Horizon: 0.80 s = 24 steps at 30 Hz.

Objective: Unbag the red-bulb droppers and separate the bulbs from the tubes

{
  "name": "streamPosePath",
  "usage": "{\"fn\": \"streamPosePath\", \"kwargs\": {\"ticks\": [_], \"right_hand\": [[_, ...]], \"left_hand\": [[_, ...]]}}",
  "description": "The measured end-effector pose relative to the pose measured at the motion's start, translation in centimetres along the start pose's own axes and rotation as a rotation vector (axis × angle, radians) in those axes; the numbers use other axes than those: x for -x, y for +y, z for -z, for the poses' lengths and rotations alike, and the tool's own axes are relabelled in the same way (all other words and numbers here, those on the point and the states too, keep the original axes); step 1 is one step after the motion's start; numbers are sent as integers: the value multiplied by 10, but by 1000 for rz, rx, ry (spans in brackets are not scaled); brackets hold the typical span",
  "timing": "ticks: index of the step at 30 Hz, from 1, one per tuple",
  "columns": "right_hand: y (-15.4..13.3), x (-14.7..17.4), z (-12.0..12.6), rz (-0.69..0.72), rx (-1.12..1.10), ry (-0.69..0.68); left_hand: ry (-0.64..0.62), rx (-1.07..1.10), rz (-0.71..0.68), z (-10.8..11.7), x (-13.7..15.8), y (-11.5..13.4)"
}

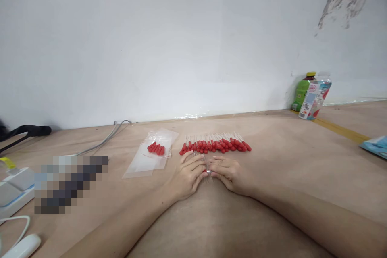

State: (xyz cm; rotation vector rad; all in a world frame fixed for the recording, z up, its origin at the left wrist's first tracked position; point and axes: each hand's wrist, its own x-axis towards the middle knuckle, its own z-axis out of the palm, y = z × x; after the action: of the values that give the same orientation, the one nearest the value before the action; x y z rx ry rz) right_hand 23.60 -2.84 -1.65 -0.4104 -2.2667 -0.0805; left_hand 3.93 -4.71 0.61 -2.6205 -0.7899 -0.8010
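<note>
while red-tipped sticks point(218, 145) lie beyond | left hand point(189, 172) + right hand point(230, 171) | both pinched on 1 red-and-silver piece point(208, 171)

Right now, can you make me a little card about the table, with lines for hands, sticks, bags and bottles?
left hand: left hand holds clear plastic
right hand: right hand holds it too
sticks: red-tipped sticks, a row beyond the hands
bags: flat bags, left; red pieces on or in them
bottles: two bottles, right, near the wall

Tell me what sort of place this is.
Likely a makeshift indoor workspace: a brown tabletop against a peeling white wall, with red-tipped sticks laid in a row near plastic bags.
</note>
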Motion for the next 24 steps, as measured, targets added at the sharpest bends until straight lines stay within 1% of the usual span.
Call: {"fn": "streamPosePath", "kwargs": {"ticks": [4,11,13,17,20,24], "right_hand": [[1,2,1,49,46,3],[4,7,-1,130,108,73],[3,8,-1,143,119,74],[3,9,0,142,103,38],[4,11,-1,126,68,41],[6,13,-3,111,34,31]], "left_hand": [[-9,2,-3,3,0,0],[-54,22,2,7,2,1],[-72,39,10,9,3,1],[-112,76,30,12,3,2],[-137,90,38,13,3,1],[-142,97,35,14,4,0]]}}
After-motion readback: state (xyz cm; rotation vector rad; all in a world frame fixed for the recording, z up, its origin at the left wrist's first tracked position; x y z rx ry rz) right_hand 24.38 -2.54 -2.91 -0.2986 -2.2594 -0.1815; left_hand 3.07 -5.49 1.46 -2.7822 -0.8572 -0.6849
